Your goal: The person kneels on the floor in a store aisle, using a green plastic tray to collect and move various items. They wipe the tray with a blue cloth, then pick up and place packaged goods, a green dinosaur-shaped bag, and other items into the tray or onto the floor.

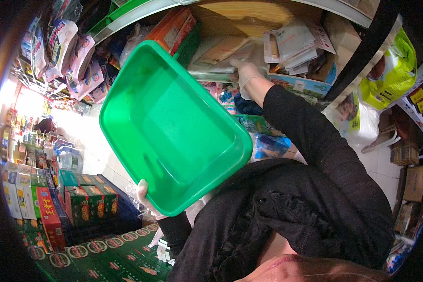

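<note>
A green plastic basin (pixel 183 123), with nothing in it, is tilted in front of me. My left hand (pixel 147 199), in a thin translucent glove, grips its lower left rim, with the thumb over the edge and the other fingers hidden beneath. Also gloved, my right hand (pixel 248 74) reaches to the front edge of a wooden shelf, at a clear plastic bag or sheet (pixel 253 53); whether the fingers hold it cannot be seen. Beside that hand stands an open carton (pixel 299 84) with envelopes and papers (pixel 296 42). A brown flat packet (pixel 225 49) lies on the shelf.
Orange boxes (pixel 171 30) stand on the shelf behind the basin. Packaged goods (pixel 70 53) hang at upper left. Stacked cartons (pixel 90 201) and green printed cases (pixel 109 253) are at lower left. A yellow-green bag (pixel 387 74) hangs at right beside a dark upright post (pixel 366 60).
</note>
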`<state>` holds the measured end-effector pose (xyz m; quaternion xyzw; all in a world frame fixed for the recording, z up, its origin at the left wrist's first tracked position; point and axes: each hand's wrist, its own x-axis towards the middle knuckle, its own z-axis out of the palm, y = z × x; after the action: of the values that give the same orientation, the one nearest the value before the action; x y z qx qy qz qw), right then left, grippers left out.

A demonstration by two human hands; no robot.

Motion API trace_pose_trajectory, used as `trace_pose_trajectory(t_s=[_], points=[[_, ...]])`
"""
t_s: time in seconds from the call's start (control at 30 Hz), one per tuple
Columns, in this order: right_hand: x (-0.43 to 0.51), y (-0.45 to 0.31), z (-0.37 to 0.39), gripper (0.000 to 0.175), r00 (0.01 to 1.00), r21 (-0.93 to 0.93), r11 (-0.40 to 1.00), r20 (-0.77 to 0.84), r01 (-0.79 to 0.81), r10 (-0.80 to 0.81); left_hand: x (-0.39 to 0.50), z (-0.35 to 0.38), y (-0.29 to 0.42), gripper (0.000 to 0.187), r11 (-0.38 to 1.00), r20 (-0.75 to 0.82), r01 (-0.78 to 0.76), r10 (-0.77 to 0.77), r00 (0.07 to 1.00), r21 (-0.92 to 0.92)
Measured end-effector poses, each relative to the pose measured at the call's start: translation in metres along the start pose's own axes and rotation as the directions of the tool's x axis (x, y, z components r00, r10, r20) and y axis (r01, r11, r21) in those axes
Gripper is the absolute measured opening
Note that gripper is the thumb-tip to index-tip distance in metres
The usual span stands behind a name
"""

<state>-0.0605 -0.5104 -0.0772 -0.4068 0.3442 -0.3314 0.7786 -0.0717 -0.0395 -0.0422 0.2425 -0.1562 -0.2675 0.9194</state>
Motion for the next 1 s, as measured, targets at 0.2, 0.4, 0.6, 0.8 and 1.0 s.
trace_pose_trajectory(t_s=[0.2, 0.4, 0.6, 0.8, 1.0], points=[[0.055, 0.013, 0.01, 0.032, 0.999, 0.09, 0.995, 0.006, -0.039, 0.038, 0.0, 0.007, -0.003, 0.016, 0.998, 0.097, -0.055, 0.057, 0.994, -0.023], [0.086, 0.007, 0.021, 0.025, 0.976, -0.684, 0.696, 0.131, 0.217, -0.176, 0.005, 0.01, 0.007, 0.03, 0.949, 0.21, 0.224, -0.178, 0.961, -0.222], [0.085, 0.027, 0.073, 0.02, 0.789, -0.811, -0.213, 0.582, 0.545, -0.198, -0.003, -0.063, 0.055, 0.032, 0.769, 0.453, 0.593, -0.452, 0.768, -0.238], [0.22, 0.091, 0.002, 0.023, 0.514, -0.681, -0.304, 0.714, 0.666, -0.475, 0.035, -0.028, 0.032, 0.047, 0.262, 0.71, 0.878, -0.516, 0.478, -0.401], [0.143, 0.088, 0.045, 0.019, 0.84, -0.902, -0.078, 0.425, 0.425, -0.336, 0.006, 0.009, 0.025, 0.053, 0.731, 0.304, 0.48, -0.374, 0.876, -0.485]])
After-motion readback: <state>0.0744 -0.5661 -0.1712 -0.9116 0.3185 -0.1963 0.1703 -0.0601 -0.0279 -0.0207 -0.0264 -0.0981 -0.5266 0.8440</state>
